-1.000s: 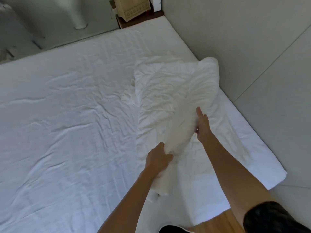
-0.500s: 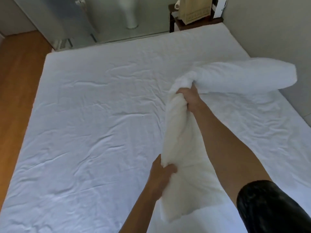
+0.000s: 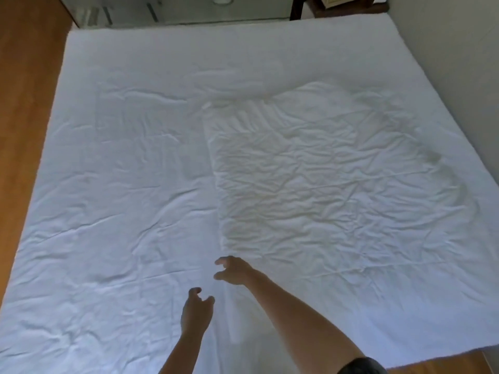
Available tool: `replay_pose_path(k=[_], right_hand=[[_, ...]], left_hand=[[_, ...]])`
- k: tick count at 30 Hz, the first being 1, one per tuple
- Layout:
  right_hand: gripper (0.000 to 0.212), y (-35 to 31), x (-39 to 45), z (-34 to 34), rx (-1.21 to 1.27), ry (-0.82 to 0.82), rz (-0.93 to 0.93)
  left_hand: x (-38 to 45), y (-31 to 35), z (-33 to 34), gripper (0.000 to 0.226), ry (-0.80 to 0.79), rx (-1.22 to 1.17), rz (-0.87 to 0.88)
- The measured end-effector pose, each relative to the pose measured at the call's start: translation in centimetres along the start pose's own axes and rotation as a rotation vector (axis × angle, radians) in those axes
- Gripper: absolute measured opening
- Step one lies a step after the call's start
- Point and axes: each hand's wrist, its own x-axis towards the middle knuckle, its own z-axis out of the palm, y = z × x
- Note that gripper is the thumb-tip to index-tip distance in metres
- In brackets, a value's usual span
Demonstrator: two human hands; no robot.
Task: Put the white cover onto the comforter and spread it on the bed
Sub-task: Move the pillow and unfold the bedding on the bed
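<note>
Wooden floor borders a bed (image 3: pixel 113 238) whose white sheet carries the white cover (image 3: pixel 332 184), lying crumpled but roughly flat on the right half, reaching toward the right edge. By my reading the task has barely begun, since no comforter shows and covering and spreading remain. Left hand (image 3: pixel 195 317) and right hand (image 3: pixel 233 269) hover near the bed's near edge, fingers loosely curled, holding nothing; no writing is legible.

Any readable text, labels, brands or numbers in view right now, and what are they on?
None: no words, numbers or signs can be read.
The white fabric spread on the bed shows no visible tag or print.
The tan object at the top edge is cropped and blurred; any marking there is unreadable.
</note>
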Motion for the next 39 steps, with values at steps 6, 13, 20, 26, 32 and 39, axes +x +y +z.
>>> replay_pose_path(k=[6, 13, 20, 26, 32, 39], right_hand=[[0.046, 11.4, -4.7, -0.2, 0.186, 0.206, 0.244], [0.038, 28.3, -12.7, -2.8, 0.328, 0.482, 0.494], [0.045, 45.7, -18.4, -7.9, 0.411, 0.695, 0.583], [0.071, 61.0, -24.3, -14.3, 0.389, 1.018, 0.654], [0.103, 72.1, -26.0, -19.0, 1.082, 1.083, 0.694], [0.066, 69.5, -25.2, -22.0, 1.763, 1.215, 0.511]], left_hand=[[-0.8, 2.2, 3.3, 0.043, -0.052, 0.155, 0.115], [-5.0, 5.4, 12.9, 0.041, -0.122, 0.437, 0.262], [-9.1, 10.0, 27.8, 0.048, -0.09, 0.711, 0.416], [-15.1, 15.0, 42.2, 0.054, -0.2, 0.828, 0.521], [-20.3, 16.5, 50.2, 0.052, -0.336, 0.854, 0.685], [-20.2, 16.8, 50.1, 0.052, -0.278, 0.903, 0.586]])
